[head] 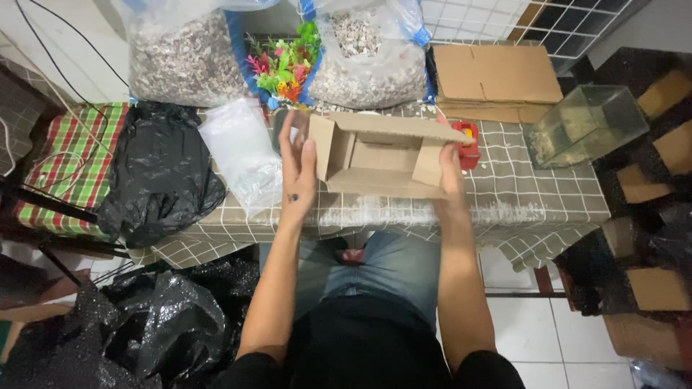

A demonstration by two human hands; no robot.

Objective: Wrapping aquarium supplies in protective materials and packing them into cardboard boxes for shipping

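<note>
Holding one open cardboard box (pixel 382 155) between both hands over the checked table (pixel 533 194).

Box's long axis runs left-right, opening facing the person. Left hand (pixel 297 169) is flat and spread wide against the left end flap; right hand (pixel 451 176) grips the right end, so each hand's equally close. Behind it: two gravel bags (pixel 187 61), one glass tank (pixel 587 122), one black bag (pixel 160 173).

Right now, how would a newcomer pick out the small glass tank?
Start at the table with the checked cloth and go to its far right corner. Beside the flat cardboard sheets sits the glass tank, the only see-through box there, with gravel on its bottom.
</note>
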